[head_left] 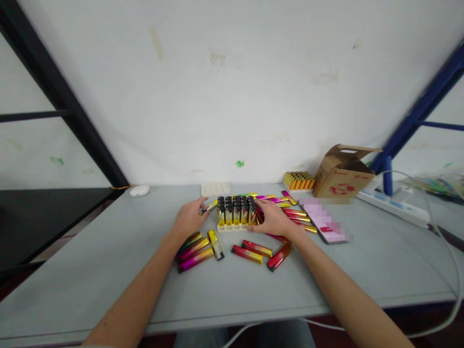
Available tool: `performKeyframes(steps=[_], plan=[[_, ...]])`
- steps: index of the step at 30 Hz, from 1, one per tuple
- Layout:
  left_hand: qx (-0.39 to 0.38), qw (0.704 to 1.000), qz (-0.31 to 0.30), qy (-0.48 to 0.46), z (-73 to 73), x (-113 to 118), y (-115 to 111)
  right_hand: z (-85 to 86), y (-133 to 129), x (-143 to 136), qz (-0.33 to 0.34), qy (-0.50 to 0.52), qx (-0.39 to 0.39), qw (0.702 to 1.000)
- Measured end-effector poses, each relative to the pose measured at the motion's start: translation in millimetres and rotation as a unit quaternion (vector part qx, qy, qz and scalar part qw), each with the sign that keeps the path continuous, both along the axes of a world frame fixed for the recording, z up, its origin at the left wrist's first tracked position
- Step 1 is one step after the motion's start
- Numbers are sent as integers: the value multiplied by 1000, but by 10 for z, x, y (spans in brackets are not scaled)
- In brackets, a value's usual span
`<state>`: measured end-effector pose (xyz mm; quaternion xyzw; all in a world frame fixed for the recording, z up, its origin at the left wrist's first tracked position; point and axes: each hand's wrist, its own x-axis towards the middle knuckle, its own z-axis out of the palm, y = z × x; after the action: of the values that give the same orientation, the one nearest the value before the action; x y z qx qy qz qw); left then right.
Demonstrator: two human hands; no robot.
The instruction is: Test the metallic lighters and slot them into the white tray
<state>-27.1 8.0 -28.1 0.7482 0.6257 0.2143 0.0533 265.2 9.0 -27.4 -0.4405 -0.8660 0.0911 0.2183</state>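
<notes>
A white tray (226, 228) stands in the middle of the table, packed with upright lighters (236, 212) that have black tops and yellow lower bodies. My left hand (189, 221) is just left of it, fingertips closed on a yellow lighter (211, 206) that lies tilted beside the tray. At the tray's right end, my right hand (271, 218) grips the side between thumb and fingers. Loose purple-and-gold lighters (195, 259) and a yellow one (216, 245) lie near my left forearm. Red-and-gold lighters (247, 254) lie in front of the tray.
More loose lighters (295, 218) spread right of the tray. Behind are an empty white tray (215, 188), a block of orange lighters (299, 181) and an open cardboard box (340, 176). A phone (321, 220), a power strip (395, 208) and a white rounded object (139, 191) flank the area.
</notes>
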Motion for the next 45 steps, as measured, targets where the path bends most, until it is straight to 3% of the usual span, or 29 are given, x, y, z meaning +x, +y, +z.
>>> performKeyframes(steps=[7, 10, 13, 16, 19, 22, 25, 28, 33, 35, 39, 41, 45], plan=[[145, 984, 23, -101, 107, 61, -7, -22, 16, 46, 60, 47, -5, 997], [208, 966, 2, -156, 218, 94, -65, 7, -13, 50, 30, 89, -3, 996], [265, 947, -25, -181, 347, 117, -147, 74, -72, 19, 6, 145, 39, 989], [318, 921, -44, -220, 453, 161, -233, 182, -161, -45, 27, 185, 98, 978], [320, 898, -96, -287, 491, 271, -329, 291, -267, -135, 33, 214, 145, 965], [273, 884, -186, -331, 444, 438, -448, 345, -370, -248, 75, 210, 167, 960], [281, 879, -237, -303, 349, 592, -560, 330, -448, -366, 148, 195, 161, 956], [315, 877, -252, -259, 288, 665, -619, 280, -485, -447, 171, 232, 132, 948], [307, 904, -197, -222, 352, 592, -551, 244, -462, -442, 105, 318, -4, 942], [278, 924, -169, -204, 364, 509, -469, 271, -427, -411, 73, 422, -65, 901], [180, 958, -133, -182, 238, 312, -268, 391, -335, -303, 92, 632, -182, 748], [104, 973, -138, -156, 134, 240, -189, 444, -287, -222, 90, 679, -234, 690], [-15, 987, -135, -91, 0, 210, -128, 465, -193, -41, 50, 686, -321, 651]])
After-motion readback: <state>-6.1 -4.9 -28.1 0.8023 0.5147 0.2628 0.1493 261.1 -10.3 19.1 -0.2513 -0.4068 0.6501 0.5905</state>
